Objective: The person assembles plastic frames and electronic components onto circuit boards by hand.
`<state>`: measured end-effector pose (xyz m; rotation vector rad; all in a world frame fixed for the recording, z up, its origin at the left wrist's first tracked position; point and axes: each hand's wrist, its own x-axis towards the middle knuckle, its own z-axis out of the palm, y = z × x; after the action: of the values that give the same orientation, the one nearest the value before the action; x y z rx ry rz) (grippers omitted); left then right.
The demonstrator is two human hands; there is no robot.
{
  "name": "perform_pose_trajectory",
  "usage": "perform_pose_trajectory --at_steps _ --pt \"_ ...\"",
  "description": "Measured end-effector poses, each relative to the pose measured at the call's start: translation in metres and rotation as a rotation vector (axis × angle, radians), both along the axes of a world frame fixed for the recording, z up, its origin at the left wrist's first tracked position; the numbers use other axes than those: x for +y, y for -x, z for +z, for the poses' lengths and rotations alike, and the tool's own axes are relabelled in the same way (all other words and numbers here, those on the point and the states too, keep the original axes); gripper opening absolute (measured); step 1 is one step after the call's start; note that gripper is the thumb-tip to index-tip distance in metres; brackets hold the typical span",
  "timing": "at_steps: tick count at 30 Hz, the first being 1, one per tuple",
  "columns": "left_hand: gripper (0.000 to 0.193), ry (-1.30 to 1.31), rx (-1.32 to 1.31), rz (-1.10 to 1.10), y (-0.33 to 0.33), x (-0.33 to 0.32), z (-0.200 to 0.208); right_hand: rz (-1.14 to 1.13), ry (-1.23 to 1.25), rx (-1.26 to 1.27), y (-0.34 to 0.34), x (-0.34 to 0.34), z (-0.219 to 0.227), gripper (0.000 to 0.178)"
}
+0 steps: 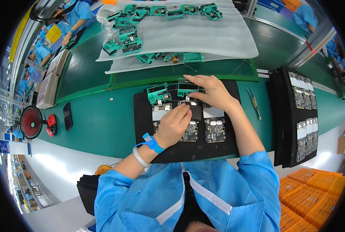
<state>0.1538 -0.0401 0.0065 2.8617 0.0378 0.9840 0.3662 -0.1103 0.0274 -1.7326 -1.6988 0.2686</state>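
While the right hand (pixel 211 91) spans a rectangular green plastic housing with a dark inset (pixel 184 87), its forefinger by the far edge and its thumb by the near edge, the two digits stand well parted, and I cannot tell how firmly they grip. Just nearer the body, the left hand (pixel 174 123) lies palm down with its fingers close together and slightly bent, their tips at a flat, squarish black piece (pixel 196 112); whether they pinch it or merely rest there cannot be told. A blue band (pixel 153 143) and a pale bangle (pixel 140 157) circle the left wrist. To the left of the spanned housing sits a second green plastic housing (pixel 157 92), and below the pair lie printed circuit boards with white panels (pixel 215 130), partly covered by the hands. All these are on a flat black mat (pixel 143 120), set on a green worktable (pixel 114 127). Right of the mat lie slender gold-coloured tweezers (pixel 254 103); well to the left are a dark phone (pixel 67 116) and a round black fan with a reddish centre (pixel 30 122). Beyond the mat, a white foam sheet (pixel 191 38) bears more green housings (pixel 175 14). Farther right, a stack of black trays (pixel 282 116) carries rows of boards (pixel 307 135), with orange plastic crates (pixel 311 193) below.
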Motion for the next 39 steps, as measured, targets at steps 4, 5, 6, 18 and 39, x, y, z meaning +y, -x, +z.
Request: perform_pose_trajectory --at_steps 4,5,6,18,39 --pt "0.026 0.005 -0.004 0.008 -0.003 0.001 -0.005 -0.006 0.011 -0.016 0.001 0.000 -0.001 0.063" --pt "0.025 0.025 0.007 0.003 -0.002 0.001 -0.005 -0.004 0.013 -0.012 0.002 0.000 0.001 0.063" --pt "0.024 0.043 0.018 -0.002 -0.001 0.002 -0.005 -0.008 0.009 -0.024 0.003 0.000 0.002 0.063" --pt "0.021 0.563 -0.091 0.219 0.079 -0.009 0.034 -0.489 0.003 -0.089 -0.008 -0.083 0.045 0.052" --pt "0.028 1.983 -0.287 0.013 0.165 0.029 0.000 -0.502 0.089 1.152 0.029 -0.159 0.022 0.055"
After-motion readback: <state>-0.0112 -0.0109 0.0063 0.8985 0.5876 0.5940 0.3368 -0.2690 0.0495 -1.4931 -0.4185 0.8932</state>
